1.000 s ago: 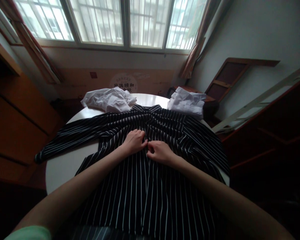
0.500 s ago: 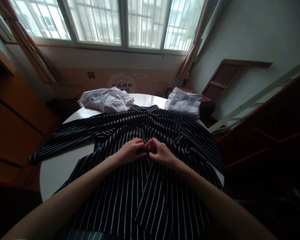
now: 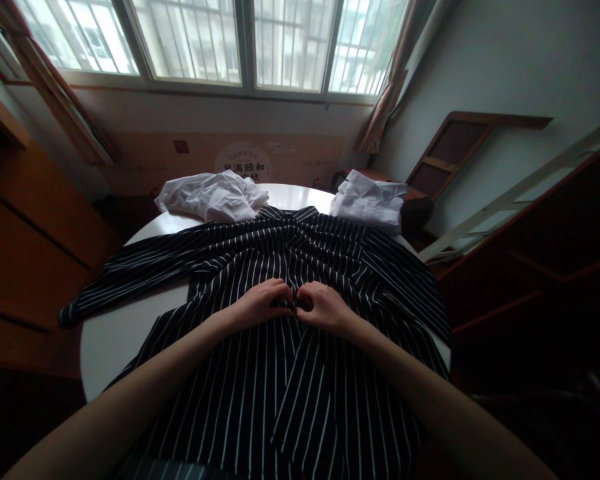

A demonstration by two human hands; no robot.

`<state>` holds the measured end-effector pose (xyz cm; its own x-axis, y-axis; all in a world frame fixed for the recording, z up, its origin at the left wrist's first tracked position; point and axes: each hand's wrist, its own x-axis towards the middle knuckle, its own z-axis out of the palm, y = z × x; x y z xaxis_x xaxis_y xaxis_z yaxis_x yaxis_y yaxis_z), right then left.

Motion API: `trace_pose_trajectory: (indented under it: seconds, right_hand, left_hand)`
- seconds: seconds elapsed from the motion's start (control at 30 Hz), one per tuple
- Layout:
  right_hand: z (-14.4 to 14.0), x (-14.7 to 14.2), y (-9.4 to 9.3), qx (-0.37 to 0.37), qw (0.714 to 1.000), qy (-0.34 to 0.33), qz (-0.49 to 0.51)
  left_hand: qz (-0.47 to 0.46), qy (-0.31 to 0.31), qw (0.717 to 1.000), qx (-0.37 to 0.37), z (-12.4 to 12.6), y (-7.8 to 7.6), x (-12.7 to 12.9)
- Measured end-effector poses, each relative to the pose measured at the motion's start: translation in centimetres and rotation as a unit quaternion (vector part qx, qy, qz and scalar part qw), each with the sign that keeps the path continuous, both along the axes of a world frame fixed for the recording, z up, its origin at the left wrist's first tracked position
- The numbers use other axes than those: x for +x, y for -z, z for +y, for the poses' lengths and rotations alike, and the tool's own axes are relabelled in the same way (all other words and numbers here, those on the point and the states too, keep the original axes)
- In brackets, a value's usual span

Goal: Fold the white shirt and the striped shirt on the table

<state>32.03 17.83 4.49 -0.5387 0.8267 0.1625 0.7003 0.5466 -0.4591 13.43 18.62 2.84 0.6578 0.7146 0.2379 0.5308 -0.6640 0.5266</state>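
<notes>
1. Since the earlier frames, your two hands had drawn together at the middle of the striped garment (image 3: 290,267); a second before they lay a little apart, and now the knuckles nearly met, while the cloth near you had bunched into a loose fold.
2. Your left hand (image 3: 261,301) was curled, its grip closed on a pinch of the striped cloth at the centre line.
3. Your right hand (image 3: 321,305) mirrored it, fingers bent inward and pinching the same strip of cloth just beside the left fingertips.
4. The garment lay spread over the round white surface (image 3: 125,333), its long axis running from your body toward the far window, with one sleeve stretched out to the left and over the rim.
5. The pinched spot sat on that axis, midway between the near hem and the far collar, so neither hand was nearer; both reached it equally, one from each side.
6. Far left on the surface lay a crumpled white garment (image 3: 213,197), touching the striped collar end; far right rested a folded white garment (image 3: 370,201), well apart from your hands.
</notes>
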Motion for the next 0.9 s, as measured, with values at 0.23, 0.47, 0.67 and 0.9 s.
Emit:
trace_pose_trajectory:
  seconds: [0.23, 0.47, 0.67, 0.9]
  right_hand:
    - [0.46, 0.00, 0.63, -0.026, 0.998, -0.003, 0.049]
    - [0.63, 0.00, 0.73, -0.035, 0.997, 0.000, 0.065]
    - [0.75, 0.09, 0.53, -0.063, 0.995, 0.001, 0.081]
    - [0.78, 0.15, 0.36, -0.097, 0.991, 0.003, 0.093]
  left_hand:
    - [0.005, -0.003, 1.000, -0.015, -0.01, -0.02, 0.06]
    - [0.023, -0.011, 1.000, -0.007, -0.09, -0.13, -0.05]
    - [0.020, -0.011, 1.000, 0.003, -0.06, 0.06, -0.02]
    - [0.026, 0.000, 0.999, 0.019, -0.42, -0.50, 0.03]
